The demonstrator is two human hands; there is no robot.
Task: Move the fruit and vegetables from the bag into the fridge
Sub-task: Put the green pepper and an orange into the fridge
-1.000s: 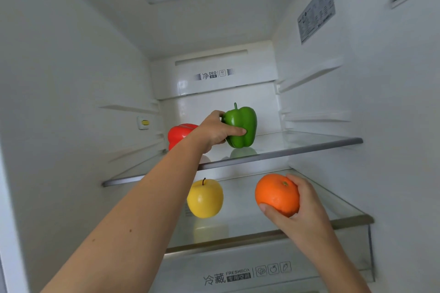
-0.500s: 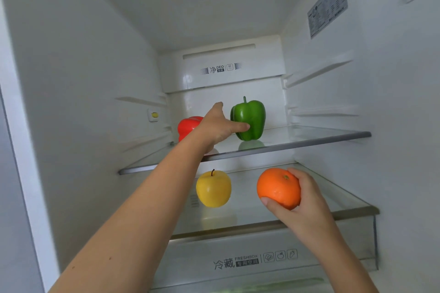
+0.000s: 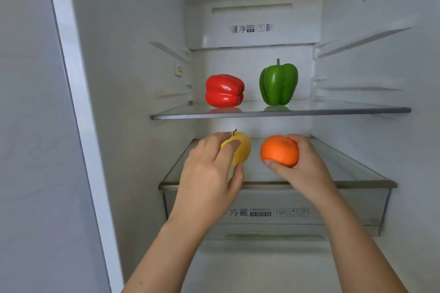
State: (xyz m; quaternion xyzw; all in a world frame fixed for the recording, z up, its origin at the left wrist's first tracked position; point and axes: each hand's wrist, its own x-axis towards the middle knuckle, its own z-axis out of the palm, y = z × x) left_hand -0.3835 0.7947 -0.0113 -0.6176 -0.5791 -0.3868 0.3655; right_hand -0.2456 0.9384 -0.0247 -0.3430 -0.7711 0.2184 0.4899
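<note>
Right hand (image 3: 301, 169): closed around the orange (image 3: 279, 150), thumb under its front, fingers over its far side. Whether the orange touches the lower shelf (image 3: 333, 169) cannot be told.

Left hand (image 3: 209, 173): fingers loosely spread, in front of the apple (image 3: 242, 150), which shows just past the fingertips. Contact cannot be confirmed; no grip is evident. The apple lies directly left of the orange, a narrow gap between them.

Upper shelf (image 3: 333, 110), above and beyond both hands: red pepper (image 3: 224, 90) over the left hand, green pepper (image 3: 278, 82) upright over the right hand, the two apart.

Drawer (image 3: 352, 207): below the hands, under the lower shelf, shut.
</note>
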